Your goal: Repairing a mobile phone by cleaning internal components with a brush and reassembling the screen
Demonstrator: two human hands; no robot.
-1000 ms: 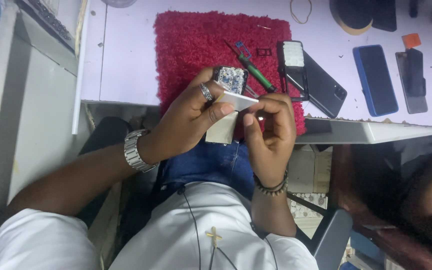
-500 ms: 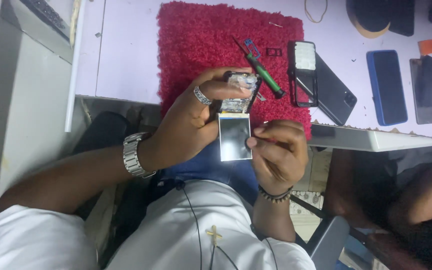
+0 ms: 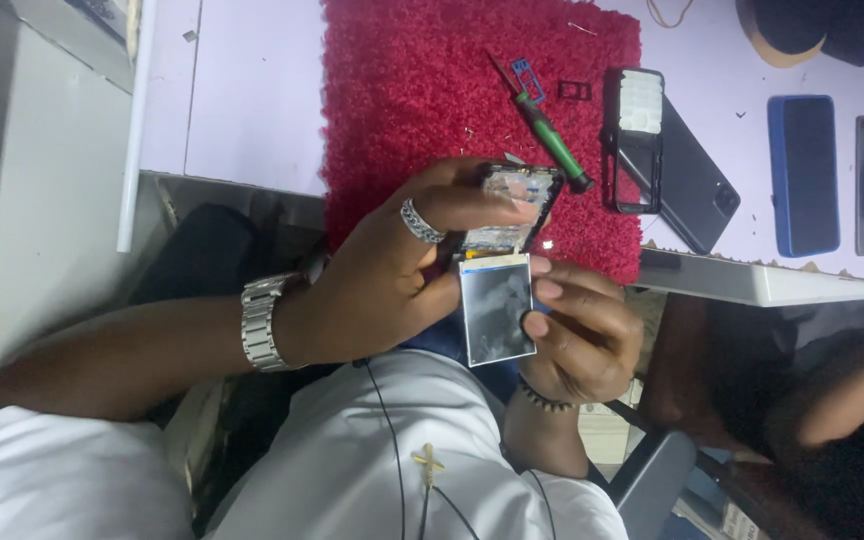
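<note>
A: What is different from a moment ago?

B: The small display panel (image 3: 497, 312) now hangs folded down from the opened phone body (image 3: 514, 205), at its 6 o'clock; earlier it lay against it. The two look joined only at one edge, so the screen seems to be coming free.

A: And the hands?

B: The left hand (image 3: 382, 275) has its fingers closed around the phone body, above the red mat (image 3: 402, 90). The right hand (image 3: 582, 330) pinches the panel with narrowed fingers.

A: Anything holding parts?

B: No tray or box shows. A green screwdriver (image 3: 542, 125) and small frames lie loose on the mat; at 3 o'clock, other phones (image 3: 802, 175) rest on the counter (image 3: 242, 90).
</note>
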